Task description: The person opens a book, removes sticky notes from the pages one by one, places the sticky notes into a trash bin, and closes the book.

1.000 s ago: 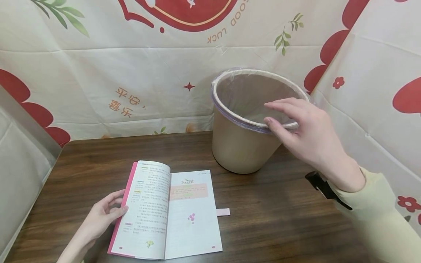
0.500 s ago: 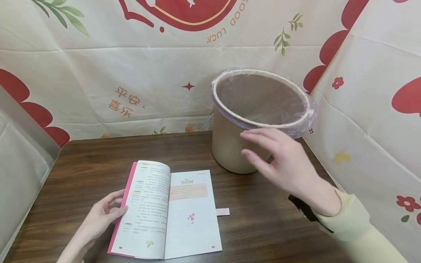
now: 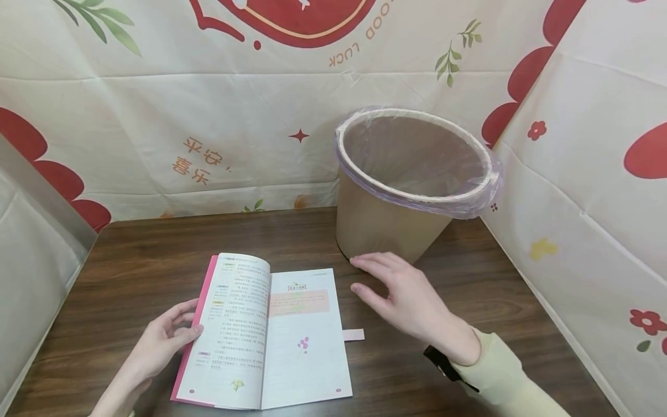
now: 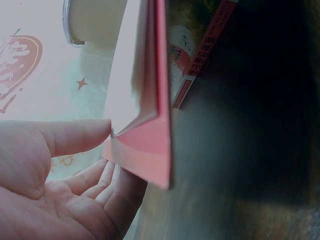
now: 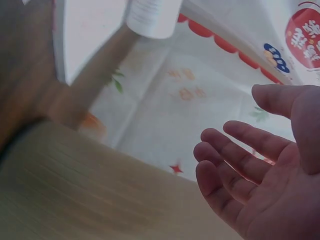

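Left hand grasps left edge of book, thumb over page, fingers beneath cover; grip likely keeps raised page block from closing. Book lies spread on table. Strip projects past right edge, perhaps as marker. Right hand released, fingers loosely extended, before bin. Liner folds over rim, presumably for anchorage. Materials: pink cover, bowed paper pages; dark wood-grain table; tapered beige bin; thin, wrinkled lilac film.
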A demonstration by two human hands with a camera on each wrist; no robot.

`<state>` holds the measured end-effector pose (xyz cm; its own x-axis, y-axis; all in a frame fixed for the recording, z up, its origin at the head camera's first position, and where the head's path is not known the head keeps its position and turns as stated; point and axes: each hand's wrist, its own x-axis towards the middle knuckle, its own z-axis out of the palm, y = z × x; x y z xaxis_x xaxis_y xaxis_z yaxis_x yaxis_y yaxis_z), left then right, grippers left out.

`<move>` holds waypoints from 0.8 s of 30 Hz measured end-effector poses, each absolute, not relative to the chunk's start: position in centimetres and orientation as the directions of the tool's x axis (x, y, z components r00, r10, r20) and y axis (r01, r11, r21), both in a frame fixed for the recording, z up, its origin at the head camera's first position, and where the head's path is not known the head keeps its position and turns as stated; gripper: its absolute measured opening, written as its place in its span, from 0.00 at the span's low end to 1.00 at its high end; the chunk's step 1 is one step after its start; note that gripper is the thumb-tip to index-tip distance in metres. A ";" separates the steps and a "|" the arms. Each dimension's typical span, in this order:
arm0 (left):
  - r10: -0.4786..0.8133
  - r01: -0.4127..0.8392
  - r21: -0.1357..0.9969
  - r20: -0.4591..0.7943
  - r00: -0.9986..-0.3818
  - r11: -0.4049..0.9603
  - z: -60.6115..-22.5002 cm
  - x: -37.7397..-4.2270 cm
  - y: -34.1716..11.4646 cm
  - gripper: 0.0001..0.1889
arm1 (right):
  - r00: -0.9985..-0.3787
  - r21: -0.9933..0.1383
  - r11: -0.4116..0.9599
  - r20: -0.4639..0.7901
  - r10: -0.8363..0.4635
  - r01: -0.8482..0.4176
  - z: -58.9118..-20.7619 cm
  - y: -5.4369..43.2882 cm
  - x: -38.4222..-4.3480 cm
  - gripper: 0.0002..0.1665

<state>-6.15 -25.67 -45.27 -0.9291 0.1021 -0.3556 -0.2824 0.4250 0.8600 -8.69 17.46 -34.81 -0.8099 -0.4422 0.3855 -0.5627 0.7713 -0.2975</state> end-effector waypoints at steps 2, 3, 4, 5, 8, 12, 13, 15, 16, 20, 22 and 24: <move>0.099 -0.282 0.862 -0.353 -0.930 0.422 -45.3 -6.2 -25.7 0.36 | -0.829 -0.309 0.781 0.348 -0.438 -0.542 -35.9 17.2 -8.5 0.24; 0.104 -0.275 0.864 -0.348 -0.932 0.423 -45.3 -6.2 -25.7 0.36 | -0.837 -0.314 0.785 0.331 -0.436 -0.533 -36.5 17.1 -8.5 0.24; 0.109 -0.268 0.865 -0.342 -0.933 0.424 -45.3 -6.2 -25.7 0.36 | -0.844 -0.319 0.789 0.314 -0.434 -0.524 -37.0 17.0 -8.4 0.24; 0.108 -0.266 0.867 -0.339 -0.935 0.422 -45.3 -6.2 -25.7 0.36 | -0.851 -0.322 0.793 0.297 -0.433 -0.516 -37.6 16.9 -8.3 0.24; 0.112 -0.253 0.873 -0.325 -0.939 0.417 -45.3 -6.2 -25.7 0.36 | -0.872 -0.338 0.805 0.246 -0.424 -0.487 -38.9 16.7 -8.1 0.25; 0.109 -0.252 0.876 -0.322 -0.941 0.412 -45.2 -6.2 -25.7 0.36 | -0.890 -0.352 0.818 0.191 -0.413 -0.455 -40.3 16.5 -7.9 0.25; 0.115 -0.246 0.875 -0.320 -0.940 0.418 -45.2 -6.2 -25.8 0.36 | -0.893 -0.354 0.820 0.181 -0.412 -0.450 -40.6 16.5 -7.9 0.25; 0.113 -0.252 0.873 -0.325 -0.939 0.418 -45.2 -6.2 -25.7 0.36 | -0.897 -0.360 0.822 0.161 -0.412 -0.442 -41.2 16.4 -7.8 0.25; 0.113 -0.254 0.873 -0.327 -0.938 0.417 -45.2 -6.2 -25.7 0.36 | -0.898 -0.361 0.823 0.150 -0.413 -0.439 -41.4 16.4 -7.8 0.26; 0.112 -0.261 0.876 -0.331 -0.937 0.407 -45.2 -6.2 -25.6 0.36 | -0.898 -0.356 0.826 0.110 -0.427 -0.436 -42.4 16.3 -7.6 0.27; 0.115 -0.259 0.877 -0.330 -0.937 0.405 -45.2 -6.2 -25.6 0.36 | -0.896 -0.351 0.828 0.089 -0.435 -0.437 -42.8 16.3 -7.5 0.28; 0.116 -0.259 0.876 -0.331 -0.937 0.406 -45.2 -6.1 -25.6 0.36 | -0.897 -0.357 0.829 0.068 -0.437 -0.431 -43.2 16.3 -7.4 0.28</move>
<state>-6.14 -25.61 -45.23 -0.9366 0.1160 -0.3306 -0.2591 0.4059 0.8764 -7.40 16.29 -43.22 -0.8971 -0.4365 0.0682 -0.4305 0.8290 -0.3569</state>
